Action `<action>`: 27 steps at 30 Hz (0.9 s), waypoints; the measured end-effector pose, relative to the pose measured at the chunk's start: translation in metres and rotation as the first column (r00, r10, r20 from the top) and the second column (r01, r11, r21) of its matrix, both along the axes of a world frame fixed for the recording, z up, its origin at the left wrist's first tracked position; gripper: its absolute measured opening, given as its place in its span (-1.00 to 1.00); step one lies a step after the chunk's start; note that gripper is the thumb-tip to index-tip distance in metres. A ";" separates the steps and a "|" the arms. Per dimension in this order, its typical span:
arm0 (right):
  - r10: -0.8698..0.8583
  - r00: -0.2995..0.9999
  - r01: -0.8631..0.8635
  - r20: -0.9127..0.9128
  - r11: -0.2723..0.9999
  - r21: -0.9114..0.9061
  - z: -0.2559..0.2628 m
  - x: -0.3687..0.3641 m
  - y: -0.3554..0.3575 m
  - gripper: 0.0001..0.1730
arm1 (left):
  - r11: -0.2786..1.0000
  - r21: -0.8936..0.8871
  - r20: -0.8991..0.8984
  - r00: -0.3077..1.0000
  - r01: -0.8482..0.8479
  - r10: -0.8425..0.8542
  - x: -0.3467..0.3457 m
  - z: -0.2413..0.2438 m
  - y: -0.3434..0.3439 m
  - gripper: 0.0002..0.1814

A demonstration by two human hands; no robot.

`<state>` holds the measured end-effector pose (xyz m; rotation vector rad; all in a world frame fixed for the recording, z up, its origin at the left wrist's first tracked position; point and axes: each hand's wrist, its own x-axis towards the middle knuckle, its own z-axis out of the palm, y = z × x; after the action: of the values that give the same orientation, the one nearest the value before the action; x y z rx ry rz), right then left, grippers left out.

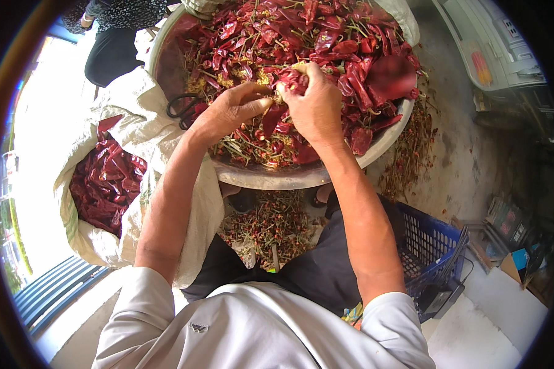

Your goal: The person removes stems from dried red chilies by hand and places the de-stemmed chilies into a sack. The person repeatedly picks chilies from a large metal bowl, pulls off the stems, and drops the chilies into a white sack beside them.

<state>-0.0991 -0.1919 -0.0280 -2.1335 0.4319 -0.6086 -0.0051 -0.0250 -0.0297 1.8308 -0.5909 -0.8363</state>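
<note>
A wide round basin (277,179) is heaped with dried red chilli peppers (360,87), stems and yellow seeds. Over the middle of the heap, my right hand (315,104) grips a crumpled dried red chilli (293,82) between thumb and fingers. My left hand (237,108) is just left of it, thumb and fingertips close together near the lower end of that chilli; whether they pinch anything is unclear. Black-handled scissors (181,107) lie at the basin's left side, beside my left wrist, their blades hidden.
Left of the basin stands a white woven sack (85,244) holding red chilli pieces (108,184). Stems litter the floor (277,226) below the basin and to its right. A blue plastic basket (431,230) is by my right leg. Another person (115,46) is at the upper left.
</note>
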 end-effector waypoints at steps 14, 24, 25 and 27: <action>0.274 0.957 -0.283 -0.100 0.955 -0.090 -0.005 -0.004 0.008 -0.31 | 0.851 -0.371 -0.563 0.819 -0.371 0.111 -0.001 -0.010 -0.005 -0.86; 0.084 0.990 -0.117 -0.113 0.939 -0.322 -0.001 -0.008 0.029 -0.30 | 0.811 -0.324 -0.337 0.861 -0.487 0.382 -0.027 -0.015 -0.021 -0.89; 0.088 0.986 -0.132 -0.144 0.934 -0.333 -0.004 -0.008 0.029 -0.34 | 0.825 -0.314 -0.246 0.879 -0.471 0.408 -0.031 -0.016 -0.021 -0.88; 0.096 0.974 -0.165 -0.205 0.922 -0.349 -0.011 -0.007 0.031 -0.43 | 0.855 -0.285 0.022 0.888 -0.434 0.459 -0.034 -0.014 -0.022 -0.87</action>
<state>-0.1062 -0.1611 -0.0386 -2.5654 0.2867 -0.4406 -0.0392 -0.0467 -0.0433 1.6600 -0.2928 -0.3391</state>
